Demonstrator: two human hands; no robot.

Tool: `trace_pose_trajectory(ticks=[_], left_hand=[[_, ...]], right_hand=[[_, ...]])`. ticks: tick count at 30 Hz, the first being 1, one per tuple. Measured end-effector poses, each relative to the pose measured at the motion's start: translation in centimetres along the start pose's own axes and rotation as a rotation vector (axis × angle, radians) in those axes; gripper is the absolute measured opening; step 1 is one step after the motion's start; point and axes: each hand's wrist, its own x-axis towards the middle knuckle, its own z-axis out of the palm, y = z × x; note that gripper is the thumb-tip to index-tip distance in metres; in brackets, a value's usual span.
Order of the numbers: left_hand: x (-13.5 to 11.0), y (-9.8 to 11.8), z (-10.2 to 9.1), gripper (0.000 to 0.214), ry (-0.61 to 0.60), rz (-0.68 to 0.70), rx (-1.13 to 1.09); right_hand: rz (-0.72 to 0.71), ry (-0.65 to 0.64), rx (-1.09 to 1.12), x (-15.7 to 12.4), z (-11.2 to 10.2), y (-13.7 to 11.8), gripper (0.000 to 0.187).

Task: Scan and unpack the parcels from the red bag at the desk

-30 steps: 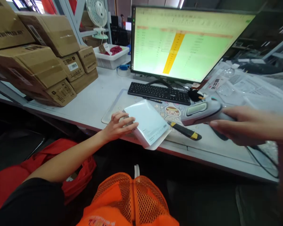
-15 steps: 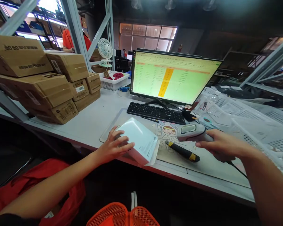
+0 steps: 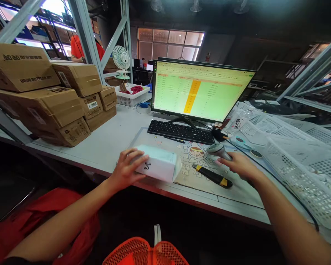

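Note:
A small white box [image 3: 160, 165] with a black mark on its side lies at the front edge of the desk. My left hand [image 3: 129, 165] grips its left end, fingers over the top. A flap seems to stick out at the box's right end. In my right hand [image 3: 241, 165] is a grey barcode scanner [image 3: 219, 150], wrapped by the fingers, its head pointing left over the printed desk mat [image 3: 197, 193]. Between the box and my right hand lies a black and yellow utility knife [image 3: 213, 176] on the mat.
A monitor [image 3: 201, 92] showing a spreadsheet stands behind a black keyboard [image 3: 182, 131]. Brown cartons [image 3: 57, 106] are stacked at left. White plastic baskets [image 3: 300, 165] crowd the right side. A fan [image 3: 121, 58] and a white basket [image 3: 132, 96] sit further back; a person in red [image 3: 75, 48] is beyond.
The box has tipped so its marked side faces me and lies flatter on the desk. My right hand has drawn the scanner slightly away, turning its head.

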Motion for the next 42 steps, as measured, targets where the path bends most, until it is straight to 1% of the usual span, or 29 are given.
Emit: trace_pose_trajectory(ticks=[1, 3, 6, 8, 9, 10, 11, 13, 14, 15, 17, 18, 20, 22, 24, 25, 27, 29, 31, 32, 33, 34, 35, 36, 37, 39, 40, 41, 42], left_hand=[[0.3, -0.2, -0.2, 0.072, 0.006, -0.061, 0.001], [1.4, -0.3, -0.5, 0.075, -0.008, -0.172, 0.008], [3.6, -0.2, -0.2, 0.072, -0.081, -0.286, 0.022], [5.2, -0.2, 0.6, 0.067, -0.138, -0.311, 0.010], [6.0, -0.4, 1.1, 0.065, -0.166, -0.314, -0.007], [6.7, -0.7, 1.7, 0.063, -0.193, -0.317, -0.032], [7.3, -1.2, 2.2, 0.063, -0.218, -0.323, -0.063], [8.3, -2.5, 3.1, 0.064, -0.265, -0.354, -0.128], [8.7, -3.3, 3.4, 0.065, -0.289, -0.374, -0.159], [8.9, -4.2, 3.6, 0.065, -0.308, -0.396, -0.190], [9.1, -5.5, 3.8, 0.063, -0.321, -0.432, -0.254], [9.1, -6.0, 3.8, 0.063, -0.311, -0.445, -0.284], [8.4, -6.4, 4.0, 0.068, -0.245, -0.460, -0.335], [7.3, -6.4, 4.4, 0.085, -0.133, -0.507, -0.406], [5.9, -6.1, 5.0, 0.108, -0.031, -0.623, -0.536], [5.3, -6.0, 5.4, 0.117, -0.025, -0.696, -0.624], [4.1, -5.8, 5.9, 0.120, -0.106, -0.833, -0.783], [3.2, -5.7, 5.8, 0.111, -0.196, -0.902, -0.849], [2.4, -5.1, 5.1, 0.100, -0.196, -0.893, -0.790], [2.0, -4.6, 4.6, 0.097, -0.174, -0.868, -0.729], [1.5, -3.8, 4.0, 0.095, -0.162, -0.839, -0.665], [0.9, -2.8, 3.4, 0.093, -0.158, -0.810, -0.600], [0.2, -1.6, 2.8, 0.093, -0.151, -0.790, -0.553], [-0.6, -0.3, 2.4, 0.093, -0.159, -0.772, -0.519], [-1.5, 1.0, 2.0, 0.094, -0.126, -0.751, -0.485], [-3.4, 3.4, 1.7, 0.088, -0.032, -0.687, -0.533], [-4.3, 4.5, 1.7, 0.078, 0.016, -0.691, -0.588], [-5.3, 5.7, 1.7, 0.065, 0.064, -0.718, -0.630], [-6.2, 6.9, 1.8, 0.051, 0.099, -0.735, -0.662]], right_hand=[[0.062, 0.051, -0.073, 0.5, 1.0, 0.1, 0.037], [0.170, 0.100, -0.165, 1.0, 2.8, 0.1, 0.045], [0.258, 0.162, -0.230, 0.9, 4.5, -0.5, 0.063], [0.246, 0.287, -0.254, 0.9, 4.8, -1.7, 0.067], [0.203, 0.339, -0.252, 1.2, 4.8, -2.5, 0.065], [0.139, 0.363, -0.239, 1.7, 4.8, -3.4, 0.062], [0.068, 0.348, -0.220, 2.4, 4.7, -4.3, 0.058], [-0.044, 0.217, -0.180, 4.4, 5.0, -6.3, 0.054], [-0.068, 0.150, -0.169, 5.4, 5.2, -7.1, 0.053], [-0.073, 0.113, -0.162, 6.5, 5.5, -7.9, 0.055], [-0.067, 0.091, -0.149, 8.3, 6.1, -9.2, 0.062], [-0.060, 0.094, -0.141, 9.0, 6.4, -9.6, 0.064], [-0.046, 0.101, -0.122, 9.8, 6.6, -10.1, 0.060], [-0.041, 0.108, -0.097, 10.0, 6.1, -10.3, 0.052], [-0.065, 0.124, -0.060, 9.7, 5.2, -10.7, 0.048], [-0.100, 0.128, -0.036, 9.4, 4.7, -11.0, 0.049], [-0.211, 0.113, 0.020, 8.2, 3.8, -12.0, 0.052], [-0.399, 0.050, 0.095, 6.3, 3.4, -13.3, 0.058], [-0.626, -0.011, 0.162, 3.3, 3.7, -14.3, 0.080], [-0.715, -0.013, 0.178, 1.4, 4.0, -14.5, 0.092], [-0.776, 0.003, 0.180, -0.5, 4.4, -14.5, 0.100], [-0.802, 0.030, 0.172, -2.5, 4.8, -14.3, 0.101], [-0.806, 0.054, 0.172, -4.5, 5.1, -13.8, 0.097], [-0.798, 0.070, 0.189, -6.3, 5.2, -13.1, 0.091], [-0.785, 0.085, 0.220, -7.8, 5.2, -12.0, 0.087], [-0.719, 0.130, 0.321, -10.6, 4.5, -8.4, 0.086], [-0.647, 0.179, 0.385, -12.1, 3.9, -5.7, 0.086], [-0.543, 0.257, 0.454, -13.9, 3.3, -2.5, 0.085], [-0.420, 0.380, 0.541, -16.4, 2.7, 1.0, 0.081]])
